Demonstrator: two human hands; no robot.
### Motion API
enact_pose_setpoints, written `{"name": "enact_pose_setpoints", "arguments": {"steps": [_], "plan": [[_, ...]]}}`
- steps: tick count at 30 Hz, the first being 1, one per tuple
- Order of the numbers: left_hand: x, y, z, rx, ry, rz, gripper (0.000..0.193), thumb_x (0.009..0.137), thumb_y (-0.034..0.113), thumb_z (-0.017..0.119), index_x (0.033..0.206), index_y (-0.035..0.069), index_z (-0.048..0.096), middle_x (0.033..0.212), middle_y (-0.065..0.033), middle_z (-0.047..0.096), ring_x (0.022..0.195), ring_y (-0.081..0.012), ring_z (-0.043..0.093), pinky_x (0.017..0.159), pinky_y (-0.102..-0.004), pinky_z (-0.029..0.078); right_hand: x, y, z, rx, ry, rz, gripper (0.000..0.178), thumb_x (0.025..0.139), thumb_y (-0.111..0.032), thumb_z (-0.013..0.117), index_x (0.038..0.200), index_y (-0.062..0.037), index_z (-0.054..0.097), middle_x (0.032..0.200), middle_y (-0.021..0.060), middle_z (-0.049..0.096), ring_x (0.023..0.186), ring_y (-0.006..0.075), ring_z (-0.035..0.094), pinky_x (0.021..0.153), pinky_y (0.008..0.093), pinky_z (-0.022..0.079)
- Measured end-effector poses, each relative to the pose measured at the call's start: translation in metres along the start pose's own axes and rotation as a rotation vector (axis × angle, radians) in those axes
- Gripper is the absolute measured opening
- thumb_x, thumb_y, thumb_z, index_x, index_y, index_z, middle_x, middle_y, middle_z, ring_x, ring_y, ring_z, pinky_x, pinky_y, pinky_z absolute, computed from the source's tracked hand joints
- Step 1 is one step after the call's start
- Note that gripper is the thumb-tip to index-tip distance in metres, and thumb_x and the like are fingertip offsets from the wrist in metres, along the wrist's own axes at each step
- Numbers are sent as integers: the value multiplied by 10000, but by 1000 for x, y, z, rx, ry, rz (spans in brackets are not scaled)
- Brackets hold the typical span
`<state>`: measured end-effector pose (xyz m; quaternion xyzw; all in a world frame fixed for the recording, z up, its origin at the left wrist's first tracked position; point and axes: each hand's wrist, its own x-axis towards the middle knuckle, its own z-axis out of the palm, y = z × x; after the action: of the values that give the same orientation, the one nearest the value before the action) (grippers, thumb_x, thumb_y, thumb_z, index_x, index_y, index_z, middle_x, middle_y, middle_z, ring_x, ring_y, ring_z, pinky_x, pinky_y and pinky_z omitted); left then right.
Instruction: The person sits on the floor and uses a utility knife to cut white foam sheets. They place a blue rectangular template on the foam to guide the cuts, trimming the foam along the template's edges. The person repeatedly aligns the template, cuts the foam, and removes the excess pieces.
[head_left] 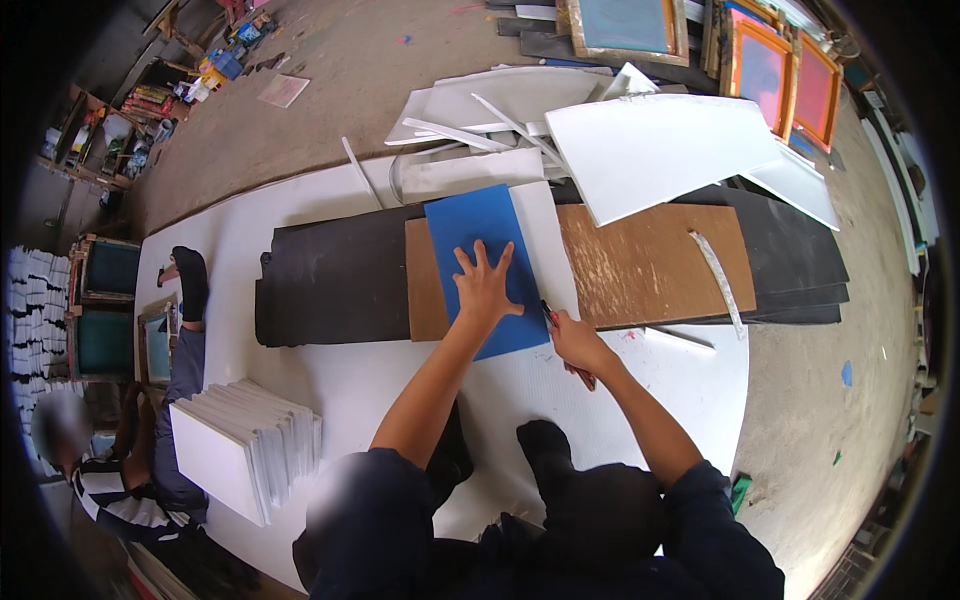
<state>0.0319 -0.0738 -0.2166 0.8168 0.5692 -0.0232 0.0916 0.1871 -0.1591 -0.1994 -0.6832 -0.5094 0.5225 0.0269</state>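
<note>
A blue rectangular sheet [466, 213] lies at a slight tilt over a white sheet [548, 245], which shows along its right side. My left hand [484, 285] presses flat on the blue sheet with its fingers spread. Beside the sheet's lower right edge, my right hand [577, 340] is closed around a red and black cutter knife [583, 377], its front end pointing at that edge. Whether the blade touches the white sheet cannot be made out. Beneath both sheets is a worn brown board [655, 262], resting on black boards [335, 280].
White offcuts and a large white panel [665, 150] are heaped beyond the boards. A curved white strip [716, 278] crosses the brown board. A stack of white sheets [225, 450] stands at the left, near a seated person [130, 495]. Framed screens [630, 25] lean at the far right.
</note>
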Motion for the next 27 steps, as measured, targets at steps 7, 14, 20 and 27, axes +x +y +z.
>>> {"name": "enact_pose_setpoints", "arguments": {"steps": [7,14,20,27], "plan": [[-11,-17,24,-111,-20,235,807,514,390,801,1208,208,431,1269,-150,358,1169,-388,337,912,-541,368,10,-5,6,-61,66,-1,281,906,-190,300,994,23,462,658,158,616,501,241,619,515,370,507],[-74,3,26,-137,214,426,802,594,407,752,1213,40,396,1268,-163,352,1217,-385,291,996,-579,245,11,1,3,-38,66,62,313,891,-178,286,1018,30,482,717,172,628,520,261,628,557,383,519],[-53,1,45,-70,310,299,825,563,394,761,1209,39,392,1240,-164,355,1228,-391,274,998,-596,226,17,-23,-10,-93,90,45,315,886,-192,350,1017,44,512,866,230,621,772,344,639,721,435,498],[-19,15,41,-111,306,234,827,542,392,770,1189,39,394,1292,-177,329,1252,-400,250,990,-621,198,61,-15,-34,-361,122,-49,336,895,-263,412,1057,4,535,900,195,629,843,355,622,729,435,495]]}}
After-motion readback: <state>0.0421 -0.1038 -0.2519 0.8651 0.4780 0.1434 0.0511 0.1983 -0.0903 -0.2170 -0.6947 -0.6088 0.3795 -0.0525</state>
